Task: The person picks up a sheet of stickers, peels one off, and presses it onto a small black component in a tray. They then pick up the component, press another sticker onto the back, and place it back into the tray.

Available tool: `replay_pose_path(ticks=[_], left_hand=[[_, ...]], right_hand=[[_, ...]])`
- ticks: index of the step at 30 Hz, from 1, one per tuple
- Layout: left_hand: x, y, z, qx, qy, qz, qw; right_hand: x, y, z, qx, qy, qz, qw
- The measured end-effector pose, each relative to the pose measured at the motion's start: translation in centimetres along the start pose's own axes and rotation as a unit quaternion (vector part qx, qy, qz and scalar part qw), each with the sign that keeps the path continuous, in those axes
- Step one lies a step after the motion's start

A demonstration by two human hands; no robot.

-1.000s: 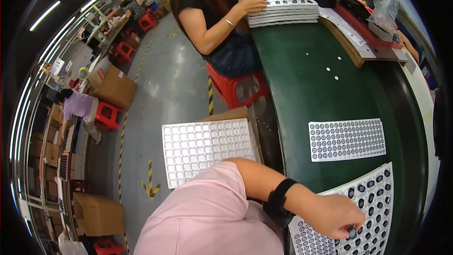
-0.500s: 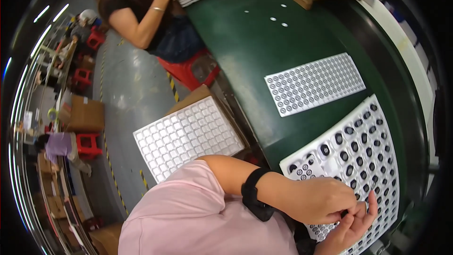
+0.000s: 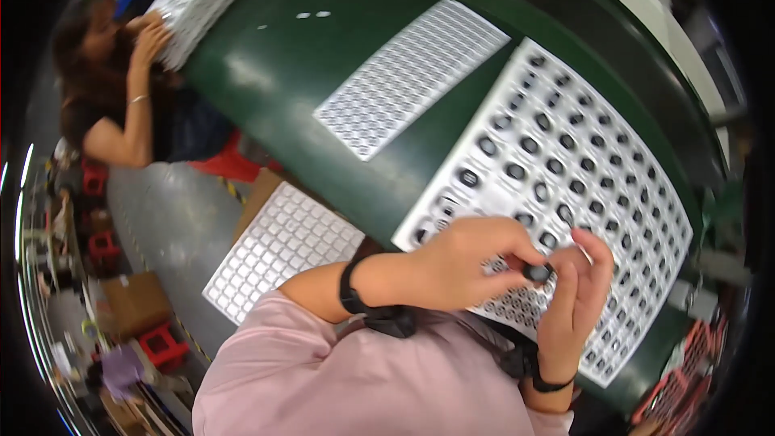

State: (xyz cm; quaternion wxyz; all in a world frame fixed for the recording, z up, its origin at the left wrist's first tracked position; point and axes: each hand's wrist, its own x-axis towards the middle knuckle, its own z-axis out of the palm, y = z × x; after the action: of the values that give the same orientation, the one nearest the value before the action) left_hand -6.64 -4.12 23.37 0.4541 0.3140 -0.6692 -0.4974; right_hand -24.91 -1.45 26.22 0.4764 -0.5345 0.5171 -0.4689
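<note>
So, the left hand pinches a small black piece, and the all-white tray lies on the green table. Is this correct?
Not quite: the all-white tray does not lie on the green table; the head view shows it beside the table's edge, over brown cardboard. The left hand does pinch a small black piece.

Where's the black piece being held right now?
Right of centre in the head view, the black piece is pinched by the left hand, beside the right hand.
</note>
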Motion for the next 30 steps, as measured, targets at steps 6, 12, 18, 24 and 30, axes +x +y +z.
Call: replay_pose_path(ticks=[6, 12, 18, 24, 30], left_hand=[[0.5, -0.1, -0.5, 0.045, -0.006, 0.008, 0.999], [0.3, -0.5, -0.6, -0.009, 0.018, -0.036, 0.999], [0.4, 0.5, -1.4, -0.02, -0.022, -0.095, 0.995], [0.7, -0.1, -1.0, -0.016, 0.006, -0.065, 0.998], [0.7, -0.1, -1.0, -0.024, 0.01, -0.073, 0.997]], right_hand=[[0.9, 0.8, -0.7, -0.001, -0.083, -0.042, 0.996], [1.0, 0.7, -1.8, 0.095, -0.053, 0.022, 0.994], [2.2, -0.7, -3.8, 0.099, -0.076, 0.04, 0.991], [3.7, -1.6, -4.1, 0.091, -0.207, 0.097, 0.969], [4.7, -1.3, -3.9, 0.101, -0.238, 0.194, 0.946]])
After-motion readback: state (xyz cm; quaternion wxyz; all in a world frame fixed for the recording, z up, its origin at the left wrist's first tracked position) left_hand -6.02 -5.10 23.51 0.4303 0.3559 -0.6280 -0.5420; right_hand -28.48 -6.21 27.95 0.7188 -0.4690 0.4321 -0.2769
